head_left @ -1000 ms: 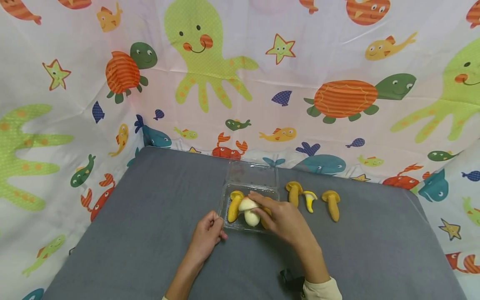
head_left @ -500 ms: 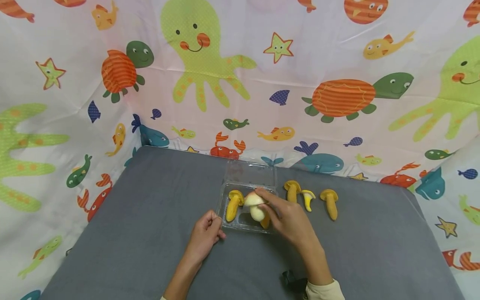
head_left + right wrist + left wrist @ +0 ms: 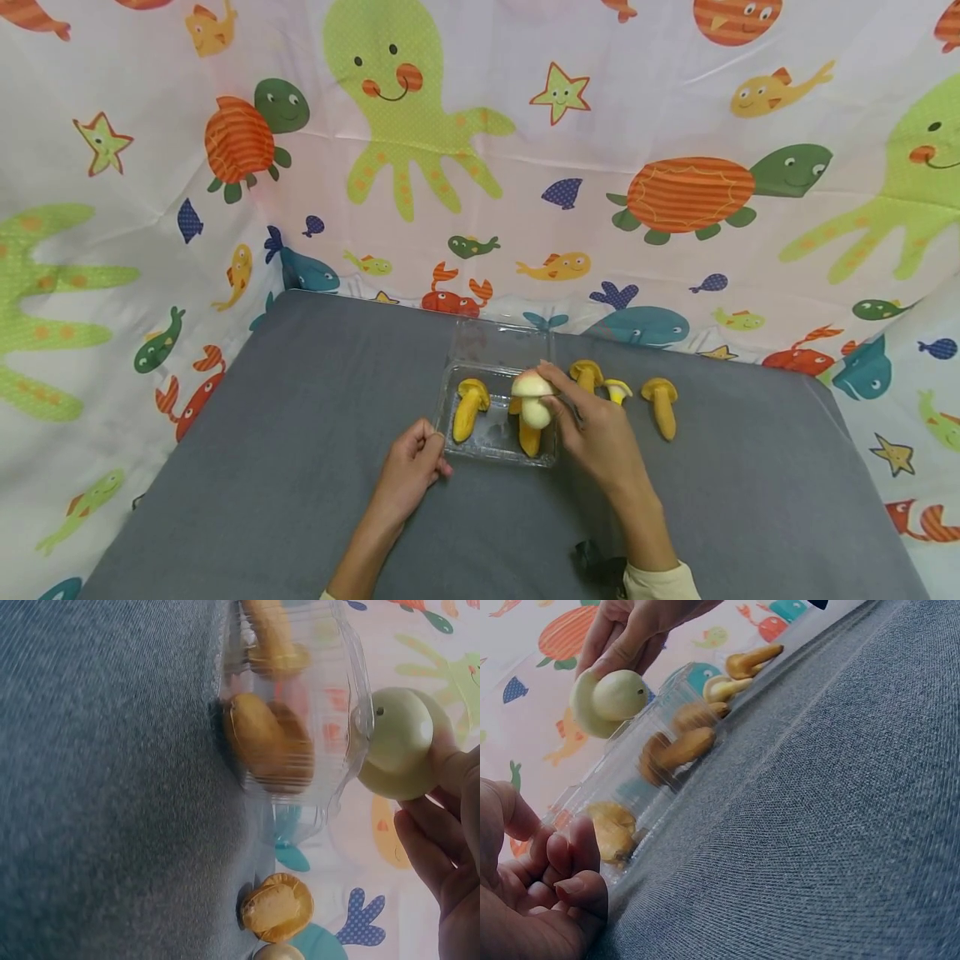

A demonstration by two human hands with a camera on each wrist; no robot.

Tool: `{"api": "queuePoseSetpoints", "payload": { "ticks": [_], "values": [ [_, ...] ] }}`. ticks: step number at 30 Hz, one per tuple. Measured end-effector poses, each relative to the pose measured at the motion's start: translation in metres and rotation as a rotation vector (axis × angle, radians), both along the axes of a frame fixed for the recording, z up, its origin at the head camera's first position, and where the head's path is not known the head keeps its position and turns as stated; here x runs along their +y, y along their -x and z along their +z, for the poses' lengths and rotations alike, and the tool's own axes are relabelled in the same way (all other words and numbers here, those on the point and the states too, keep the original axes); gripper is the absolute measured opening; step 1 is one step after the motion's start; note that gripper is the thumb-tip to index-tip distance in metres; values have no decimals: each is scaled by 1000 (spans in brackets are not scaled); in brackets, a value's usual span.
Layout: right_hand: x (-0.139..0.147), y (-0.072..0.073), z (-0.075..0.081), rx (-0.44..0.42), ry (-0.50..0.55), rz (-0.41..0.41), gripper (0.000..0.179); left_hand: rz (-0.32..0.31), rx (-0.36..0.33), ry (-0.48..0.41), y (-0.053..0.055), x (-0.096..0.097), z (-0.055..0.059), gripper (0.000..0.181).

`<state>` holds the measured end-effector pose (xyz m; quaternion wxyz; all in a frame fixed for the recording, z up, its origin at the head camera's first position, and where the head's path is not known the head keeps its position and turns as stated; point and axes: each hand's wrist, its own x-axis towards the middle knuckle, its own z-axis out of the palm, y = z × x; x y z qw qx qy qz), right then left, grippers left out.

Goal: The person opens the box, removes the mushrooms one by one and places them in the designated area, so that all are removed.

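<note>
My right hand [image 3: 603, 437] holds a white toy mushroom [image 3: 535, 400] between thumb and fingers, cap up, over the right part of a clear plastic clamshell box [image 3: 480, 457]. In the right wrist view the white mushroom [image 3: 397, 739] is above the box's rim. Inside the box, one yellow mushroom [image 3: 469, 410] lies at the left and another yellow mushroom [image 3: 529, 439] at the right, partly hidden by the white one. At the box's front left corner, my left hand [image 3: 411, 467] has curled fingers and pinches the rim; the left wrist view shows its fingertips [image 3: 574, 889] there.
Right of the box lie a yellow-brown mushroom [image 3: 587, 372], a small yellow mushroom with a pale cap [image 3: 617, 390] and a brown-stemmed mushroom [image 3: 660, 408]. The box's transparent lid [image 3: 502, 342] lies open behind it. A dark object [image 3: 588, 554] is by the right wrist. A printed curtain [image 3: 487, 167] encloses the grey table.
The white mushroom has been lifted from the middle of the box and carried to the right by my right hand. My left hand stays at the box corner.
</note>
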<state>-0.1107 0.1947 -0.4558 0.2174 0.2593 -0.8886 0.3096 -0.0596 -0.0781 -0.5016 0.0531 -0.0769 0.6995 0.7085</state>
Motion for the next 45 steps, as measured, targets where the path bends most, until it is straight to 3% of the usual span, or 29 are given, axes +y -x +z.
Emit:
{"api": "queuePoseSetpoints", "payload": {
  "ticks": [20,27,33,45],
  "values": [
    [24,1,-3,93,67,-220,48,6,-4,-9,-1,1,1,18],
    [31,0,-1,76,80,-255,46,9,-9,0,0,1,1,18],
    [37,0,-4,111,81,-294,43,9,-13,-3,-1,1,1,19],
    [50,-5,-8,36,104,-321,42,8,-17,-7,-1,1,2,20]
  ]
}}
